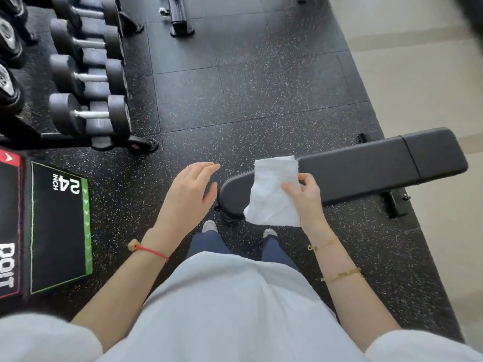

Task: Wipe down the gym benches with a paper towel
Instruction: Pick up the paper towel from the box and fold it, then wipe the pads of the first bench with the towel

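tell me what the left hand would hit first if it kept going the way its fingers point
Probably only the speckled floor: the left hand points up-frame, passing left of the bench. Depth is unclear.

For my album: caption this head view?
Right hand holds a paper towel over a black gym bench; left hand open.

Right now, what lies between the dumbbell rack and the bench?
Only bare speckled floor separates the rack from the bench, as the head view shows.
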{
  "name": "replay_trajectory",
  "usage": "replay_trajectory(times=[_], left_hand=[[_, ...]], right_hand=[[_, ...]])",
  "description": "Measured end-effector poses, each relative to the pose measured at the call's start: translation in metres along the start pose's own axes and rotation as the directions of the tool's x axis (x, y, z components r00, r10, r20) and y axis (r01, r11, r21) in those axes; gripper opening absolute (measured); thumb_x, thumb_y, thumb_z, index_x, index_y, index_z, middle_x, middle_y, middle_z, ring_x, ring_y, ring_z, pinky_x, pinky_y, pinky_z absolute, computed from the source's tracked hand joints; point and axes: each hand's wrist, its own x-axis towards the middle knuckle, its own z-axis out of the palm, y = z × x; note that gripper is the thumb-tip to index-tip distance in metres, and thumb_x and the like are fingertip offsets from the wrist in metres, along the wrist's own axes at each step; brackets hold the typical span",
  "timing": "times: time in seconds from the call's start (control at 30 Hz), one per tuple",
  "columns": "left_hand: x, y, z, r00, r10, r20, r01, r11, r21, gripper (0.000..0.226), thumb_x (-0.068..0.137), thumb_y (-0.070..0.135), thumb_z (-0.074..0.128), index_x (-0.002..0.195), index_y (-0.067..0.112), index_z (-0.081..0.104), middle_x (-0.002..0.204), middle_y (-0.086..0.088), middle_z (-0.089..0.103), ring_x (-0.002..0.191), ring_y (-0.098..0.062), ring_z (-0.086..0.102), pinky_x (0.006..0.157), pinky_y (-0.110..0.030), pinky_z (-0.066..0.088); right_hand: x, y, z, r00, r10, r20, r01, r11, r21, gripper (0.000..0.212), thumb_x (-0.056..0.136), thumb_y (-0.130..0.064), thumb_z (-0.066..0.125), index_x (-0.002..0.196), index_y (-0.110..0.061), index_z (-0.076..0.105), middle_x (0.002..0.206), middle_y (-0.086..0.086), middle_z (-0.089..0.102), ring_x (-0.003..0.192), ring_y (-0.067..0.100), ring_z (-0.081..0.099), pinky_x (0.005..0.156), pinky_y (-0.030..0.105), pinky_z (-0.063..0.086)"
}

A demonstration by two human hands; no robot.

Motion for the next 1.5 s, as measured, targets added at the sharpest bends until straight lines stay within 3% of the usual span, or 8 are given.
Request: replay_trajectory(times=[0.4,0.83,1.0,1.1,1.2,1.33,1.4,1.5], left_hand=[[0.008,0.07,0.117,0.945,-0.282,-0.165,0.28,0.959,-0.032,0.037,0.095,0.011,0.054,0.132,0.004,0.056,0.129,-0.011,0.061,0.123,-0.026,0.054,0.109,-0.04,0.041],[0.028,0.003,0.283,0.95,-0.265,-0.167,0.278,0.959,0.062,0.037,0.095,0.011,0.053,0.131,0.006,0.057,0.128,-0.01,0.061,0.123,-0.025,0.053,0.109,-0.039,0.041],[0.031,-0.031,0.357,0.968,-0.189,-0.166,0.21,0.971,0.115,0.036,0.092,0.008,0.056,0.128,0.004,0.058,0.125,-0.01,0.062,0.12,-0.027,0.056,0.106,-0.042,0.043],[0.031,-0.053,0.402,0.969,-0.169,-0.181,0.194,0.972,0.134,0.038,0.092,0.009,0.057,0.129,0.004,0.059,0.127,-0.011,0.062,0.121,-0.028,0.056,0.106,-0.043,0.043],[0.032,-0.074,0.438,0.971,-0.132,-0.201,0.167,0.972,0.167,0.038,0.092,0.011,0.057,0.13,0.004,0.058,0.128,-0.011,0.062,0.123,-0.028,0.055,0.108,-0.04,0.041],[0.031,-0.098,0.468,0.959,-0.076,-0.273,0.135,0.969,0.206,0.038,0.092,0.012,0.058,0.13,0.005,0.058,0.127,-0.009,0.062,0.123,-0.027,0.055,0.109,-0.039,0.041],[0.03,-0.107,0.476,0.948,-0.047,-0.314,0.121,0.967,0.223,0.037,0.092,0.012,0.058,0.129,0.005,0.059,0.128,-0.01,0.062,0.124,-0.027,0.054,0.109,-0.039,0.04],[0.026,-0.117,0.48,0.931,-0.014,-0.364,0.111,0.963,0.246,0.038,0.092,0.012,0.059,0.129,0.004,0.059,0.13,-0.011,0.06,0.124,-0.028,0.053,0.11,-0.039,0.039]], right_hand=[[0.104,0.028,-0.08,0.974,0.023,0.224,0.027,0.976,-0.214,0.017,0.087,-0.011,0.062,0.1,-0.015,0.052,0.096,0.008,0.061,0.084,0.02,0.054,0.072,0.036,0.045],[0.238,0.13,-0.05,0.926,0.032,0.375,-0.005,0.998,-0.07,0.014,0.092,-0.014,0.061,0.105,-0.012,0.058,0.102,0.006,0.067,0.084,0.02,0.066,0.069,0.034,0.058],[0.304,0.202,-0.052,0.945,-0.019,0.328,0.114,0.955,-0.274,0.02,0.092,-0.017,0.059,0.11,-0.011,0.055,0.107,0.005,0.064,0.09,0.019,0.062,0.074,0.034,0.054],[0.338,0.242,-0.057,0.94,-0.138,0.311,0.273,0.851,-0.448,0.023,0.086,-0.016,0.057,0.109,-0.013,0.051,0.093,-0.006,0.057,0.085,0.013,0.056,0.064,0.025,0.043],[0.361,0.27,-0.062,0.894,-0.316,0.318,0.447,0.696,-0.562,0.029,0.086,-0.019,0.059,0.11,-0.014,0.044,0.094,-0.005,0.055,0.087,0.019,0.056,0.066,0.032,0.042],[0.367,0.3,-0.062,0.626,-0.682,0.379,0.686,0.25,-0.683,0.059,0.086,-0.03,0.063,0.137,-0.011,0.041,0.139,0.01,0.044,0.127,0.03,0.041,0.103,0.045,0.039],[0.364,0.31,-0.054,0.573,-0.654,0.494,0.695,0.067,-0.716,0.067,0.091,-0.046,0.055,0.15,-0.023,0.033,0.158,0.01,0.024,0.145,0.036,0.019,0.117,0.054,0.018],[0.359,0.332,-0.032,0.633,-0.465,0.619,0.699,-0.002,-0.715,0.063,0.094,-0.063,0.039,0.152,-0.045,0.021,0.165,-0.003,0.002,0.149,0.041,-0.006,0.118,0.062,-0.004]])
